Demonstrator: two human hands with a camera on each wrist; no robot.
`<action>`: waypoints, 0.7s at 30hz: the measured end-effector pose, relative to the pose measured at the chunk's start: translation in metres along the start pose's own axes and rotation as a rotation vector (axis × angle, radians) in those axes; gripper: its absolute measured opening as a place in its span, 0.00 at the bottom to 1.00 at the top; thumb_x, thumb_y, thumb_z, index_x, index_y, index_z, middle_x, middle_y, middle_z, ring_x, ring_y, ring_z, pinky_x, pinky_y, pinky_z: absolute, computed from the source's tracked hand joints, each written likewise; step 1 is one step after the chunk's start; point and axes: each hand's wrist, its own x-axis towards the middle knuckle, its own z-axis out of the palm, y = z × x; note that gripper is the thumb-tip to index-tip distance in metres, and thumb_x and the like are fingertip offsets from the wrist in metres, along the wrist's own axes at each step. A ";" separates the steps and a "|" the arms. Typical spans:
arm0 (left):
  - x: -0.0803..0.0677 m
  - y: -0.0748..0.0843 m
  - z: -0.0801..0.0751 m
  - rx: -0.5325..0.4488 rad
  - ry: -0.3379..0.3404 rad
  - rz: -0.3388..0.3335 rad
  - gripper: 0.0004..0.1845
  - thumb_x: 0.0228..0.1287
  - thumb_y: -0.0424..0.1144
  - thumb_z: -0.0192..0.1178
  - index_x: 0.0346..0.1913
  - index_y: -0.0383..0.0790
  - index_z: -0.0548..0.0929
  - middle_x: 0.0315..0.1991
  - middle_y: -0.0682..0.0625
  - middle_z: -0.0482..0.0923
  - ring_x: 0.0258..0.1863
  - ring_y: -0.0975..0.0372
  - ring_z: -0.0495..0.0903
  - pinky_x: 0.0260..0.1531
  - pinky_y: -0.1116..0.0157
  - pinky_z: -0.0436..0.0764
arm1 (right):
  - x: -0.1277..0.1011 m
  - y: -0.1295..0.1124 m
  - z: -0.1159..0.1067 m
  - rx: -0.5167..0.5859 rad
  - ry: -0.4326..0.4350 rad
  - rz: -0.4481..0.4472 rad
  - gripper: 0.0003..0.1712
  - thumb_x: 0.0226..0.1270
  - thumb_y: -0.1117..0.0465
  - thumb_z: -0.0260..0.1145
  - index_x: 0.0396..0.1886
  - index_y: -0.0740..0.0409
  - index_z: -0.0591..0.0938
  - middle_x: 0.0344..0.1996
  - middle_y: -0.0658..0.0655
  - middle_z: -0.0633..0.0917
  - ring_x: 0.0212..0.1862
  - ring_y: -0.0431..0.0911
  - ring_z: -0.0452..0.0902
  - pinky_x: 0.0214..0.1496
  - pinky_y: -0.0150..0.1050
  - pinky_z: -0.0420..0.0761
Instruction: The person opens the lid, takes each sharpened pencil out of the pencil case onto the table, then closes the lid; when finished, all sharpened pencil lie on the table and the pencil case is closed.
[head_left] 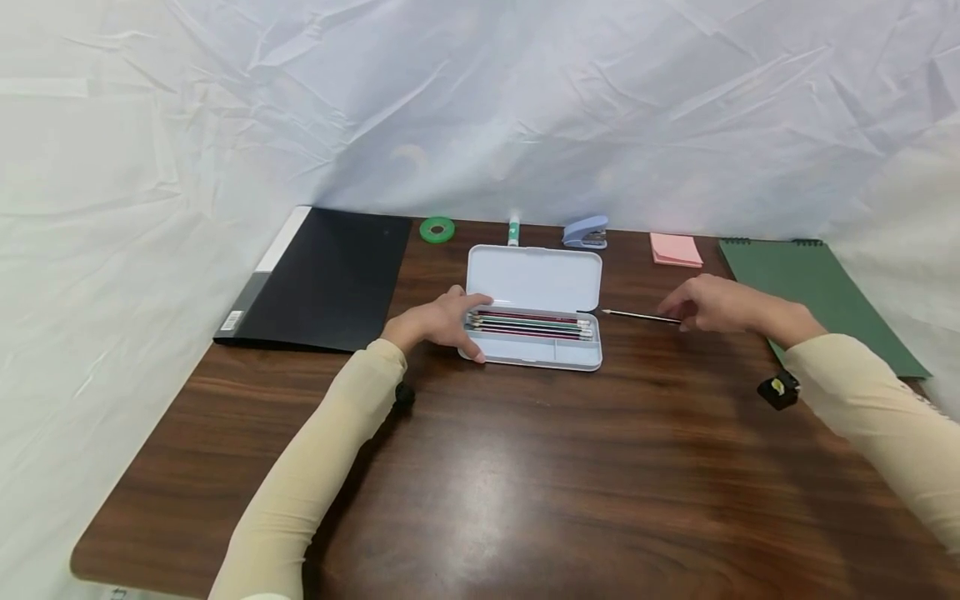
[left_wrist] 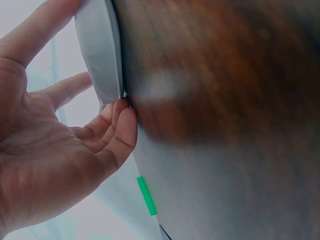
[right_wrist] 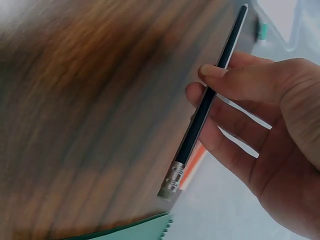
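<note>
A white pencil case (head_left: 534, 279) lies with its lid raised at the back of the table. Several pencils (head_left: 525, 325) fill its rear compartment, and two smaller compartments lie in front. At the case's left end, my left hand (head_left: 441, 320) grips it, thumb on the front edge and a finger across the hinge side. In the left wrist view, other fingers curl against the case's end (left_wrist: 102, 55). My right hand (head_left: 716, 304) pinches a dark pencil (right_wrist: 197, 125) between thumb and fingers, right of the case. Its sharpened tip points left at the case; the eraser end faces away.
Along the back are green tape (head_left: 428, 229), a glue stick (head_left: 513, 232), a blue stapler (head_left: 586, 233) and pink sticky notes (head_left: 676, 249). A black folder (head_left: 322, 283) lies left; a green spiral notebook (head_left: 825, 300) lies right, partly under the right forearm.
</note>
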 end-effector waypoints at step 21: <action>0.001 0.000 0.000 0.008 -0.005 -0.003 0.53 0.52 0.50 0.77 0.79 0.54 0.57 0.64 0.39 0.59 0.61 0.51 0.65 0.61 0.52 0.71 | 0.001 0.015 0.019 -0.097 0.080 0.047 0.20 0.57 0.76 0.69 0.51 0.62 0.86 0.39 0.57 0.88 0.38 0.46 0.80 0.37 0.47 0.79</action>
